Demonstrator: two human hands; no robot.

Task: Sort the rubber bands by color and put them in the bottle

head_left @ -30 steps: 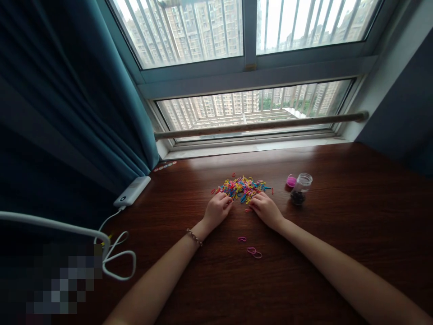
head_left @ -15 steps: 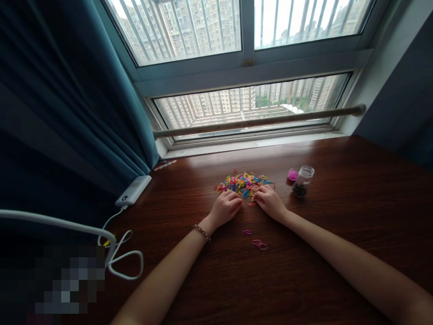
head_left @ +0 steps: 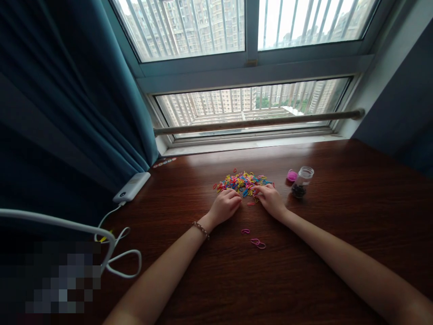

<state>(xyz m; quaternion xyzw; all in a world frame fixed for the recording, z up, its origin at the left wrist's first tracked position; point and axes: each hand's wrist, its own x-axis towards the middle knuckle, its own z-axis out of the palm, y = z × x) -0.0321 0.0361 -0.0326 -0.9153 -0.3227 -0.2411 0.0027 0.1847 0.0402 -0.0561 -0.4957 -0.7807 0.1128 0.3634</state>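
Note:
A pile of small colourful loops (head_left: 241,181), in red, yellow, blue and pink, lies on the brown wooden table (head_left: 304,271). My left hand (head_left: 225,205) rests at the near left edge of the pile with its fingers curled in; whatever they may hold is hidden. At the pile's near right side is my right hand (head_left: 269,198), its fingertips touching the loops and its fingers a little apart. Nothing held shows between them. Closer to me lie joined pink loops (head_left: 258,243) and a single pink loop (head_left: 245,231).
Right of the pile stands a clear jar (head_left: 302,181) with dark contents, beside a pink lid (head_left: 291,176). A white power bank (head_left: 131,187) with a cable (head_left: 125,274) lies at the left by the blue curtain (head_left: 135,135). A barred window is behind.
The fingers of my right hand have spread slightly at the pile's edge. My left hand keeps its curled pose. The view has tilted a little.

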